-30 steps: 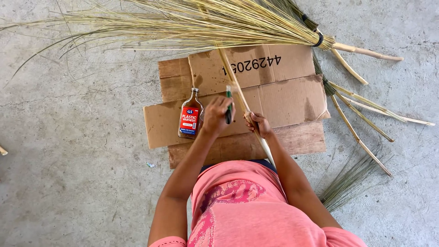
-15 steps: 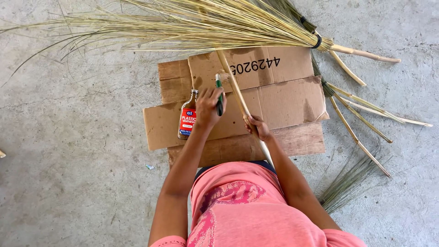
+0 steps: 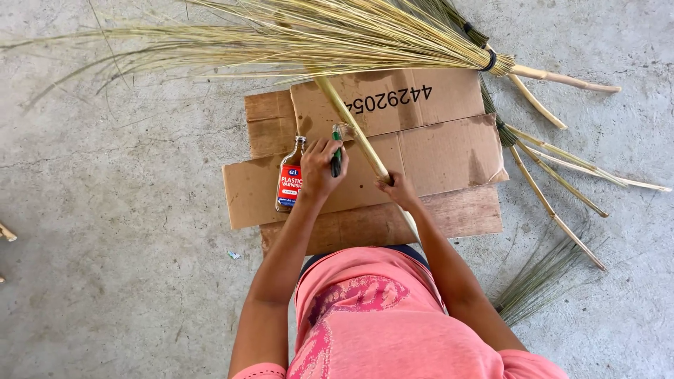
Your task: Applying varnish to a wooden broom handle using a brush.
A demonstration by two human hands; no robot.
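Note:
My left hand (image 3: 321, 167) grips a small green-handled brush (image 3: 337, 153), its tip touching the pale bamboo handle (image 3: 351, 126) of a grass broom. My right hand (image 3: 399, 189) holds that same handle lower down, close to my body. The broom's straw head (image 3: 281, 38) fans out to the upper left over the floor. A small glass bottle with a red label (image 3: 289, 184) stands on the flattened cardboard (image 3: 435, 147) just left of my left hand. I am in a pink shirt, over the cardboard's near edge.
Several more brooms with thin stick handles (image 3: 554, 168) lie to the right on the concrete floor (image 3: 119, 231). Another straw broom with a black binding (image 3: 489, 61) lies across the top. Loose green fibres (image 3: 540, 281) sit at the lower right.
My left hand with the brush has slid up along the broom handle, away from my body. My right hand has stayed gripping the handle.

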